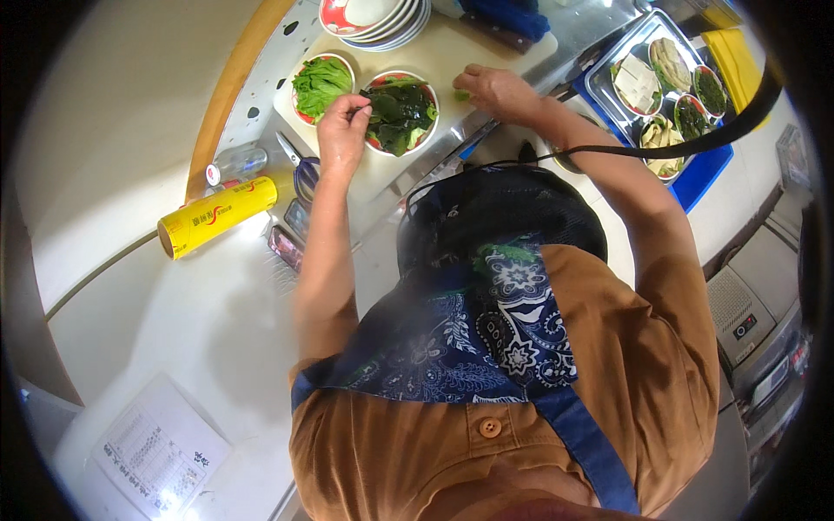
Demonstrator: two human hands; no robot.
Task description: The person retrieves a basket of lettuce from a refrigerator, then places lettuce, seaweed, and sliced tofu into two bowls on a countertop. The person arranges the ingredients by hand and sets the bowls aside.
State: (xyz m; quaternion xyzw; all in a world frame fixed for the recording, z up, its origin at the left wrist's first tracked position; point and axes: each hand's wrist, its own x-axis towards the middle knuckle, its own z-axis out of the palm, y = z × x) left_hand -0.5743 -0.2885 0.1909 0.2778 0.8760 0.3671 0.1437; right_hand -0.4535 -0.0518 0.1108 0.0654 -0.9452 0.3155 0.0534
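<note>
A bowl of dark green leaves [395, 122] stands on a pale cutting board [512, 69]. At its left edge, my left hand [341, 135] is closed in a pinch on a dark green leaf [372, 102] that lies over the other leaves. To the right of the bowl, above the board's edge, is my right hand [499, 94]. Its fingers are bent round a small light green leaf piece [461, 95], mostly hidden by them. A second bowl, filled with light green lettuce [321, 84], sits just beyond my left hand.
Stacked bowls [373, 30] stand at the back. Left are a yellow film roll [217, 215], a clear bottle [239, 162], scissors [306, 176] and a phone [285, 247]. A metal tray [599, 85] of filled bowls rests on a blue crate [695, 187] at right. A dark mesh basket [556, 200] is before me.
</note>
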